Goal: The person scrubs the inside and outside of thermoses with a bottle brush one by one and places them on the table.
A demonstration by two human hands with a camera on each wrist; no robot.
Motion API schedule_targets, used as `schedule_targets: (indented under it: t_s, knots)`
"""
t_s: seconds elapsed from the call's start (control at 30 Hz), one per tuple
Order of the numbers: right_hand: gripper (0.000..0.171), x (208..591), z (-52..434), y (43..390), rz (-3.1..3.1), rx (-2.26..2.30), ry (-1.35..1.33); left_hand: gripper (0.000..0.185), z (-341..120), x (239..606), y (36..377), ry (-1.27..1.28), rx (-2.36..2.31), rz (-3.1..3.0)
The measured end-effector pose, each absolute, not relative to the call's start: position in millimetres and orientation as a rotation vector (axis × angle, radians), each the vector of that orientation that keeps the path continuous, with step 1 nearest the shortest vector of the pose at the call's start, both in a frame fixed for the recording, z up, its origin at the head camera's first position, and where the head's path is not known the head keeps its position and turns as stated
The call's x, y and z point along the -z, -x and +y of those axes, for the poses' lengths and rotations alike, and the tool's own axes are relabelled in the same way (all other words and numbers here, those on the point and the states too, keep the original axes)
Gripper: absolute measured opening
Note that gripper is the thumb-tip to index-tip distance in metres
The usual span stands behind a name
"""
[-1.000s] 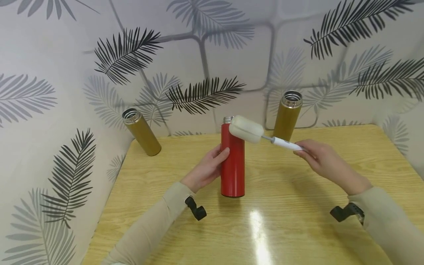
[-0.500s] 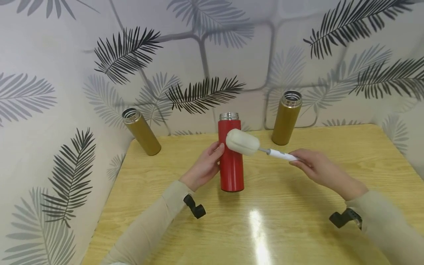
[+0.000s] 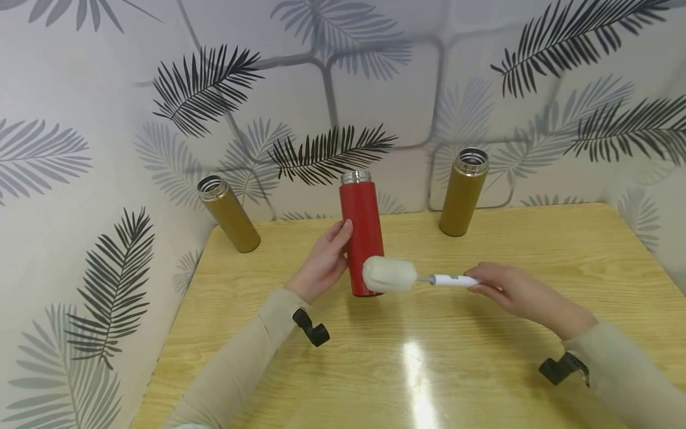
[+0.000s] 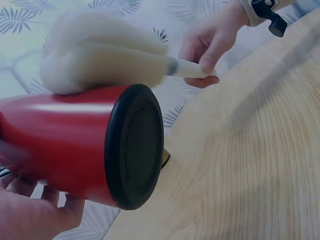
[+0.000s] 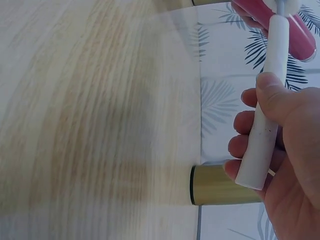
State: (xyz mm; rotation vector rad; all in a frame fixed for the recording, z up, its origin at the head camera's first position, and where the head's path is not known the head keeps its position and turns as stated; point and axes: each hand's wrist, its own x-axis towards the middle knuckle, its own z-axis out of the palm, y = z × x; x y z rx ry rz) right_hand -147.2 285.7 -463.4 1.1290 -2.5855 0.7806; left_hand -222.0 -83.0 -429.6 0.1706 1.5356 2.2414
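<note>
The wall (image 3: 386,89), printed with black and grey leaves, rises behind the table. The table (image 3: 482,345) has a pale wood-grain top with a bright reflection toward the front. The red bottle (image 3: 361,220) is above the middle of the table, base clear of the surface; it tilts, its silver neck leaning to the left in the head view. 2 gold bottles stand on the table: the left gold bottle (image 3: 233,220) at the rear left corner, the right gold bottle (image 3: 462,199) near the rear edge. Both have open necks. The brush (image 3: 402,274) is in the air, its cream sponge head against the side of the red bottle near the base, its white handle extending right. The left hand (image 3: 326,257) holds the red bottle by its side. The right hand (image 3: 506,287) grips the white handle, thumb along it and 4 fingers curled around it. 2 black devices, the left device (image 3: 318,335) and the right device (image 3: 557,369), sit at the wrists.
</note>
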Motion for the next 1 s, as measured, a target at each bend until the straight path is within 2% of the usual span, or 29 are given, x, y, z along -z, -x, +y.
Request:
schedule_targets:
  t_s: [0.33, 0.67, 0.83, 1.0]
  knots:
    - [0.033, 462, 291, 145, -2.538, -0.768, -1.135, 0.045, -82, 428, 220, -0.124, -2.286, 1.48]
    - [0.033, 448, 290, 154, -2.522, -0.737, -1.042, 0.046, -80, 436, 216, -0.226, -2.209, 1.518]
    - [0.013, 446, 292, 163, -2.437, -0.734, -1.032, 0.04, -79, 439, 211, -0.241, -2.184, 1.487]
    - [0.015, 441, 294, 165, -2.419, -0.716, -1.009, 0.043, -79, 439, 207, -0.296, -2.144, 1.486]
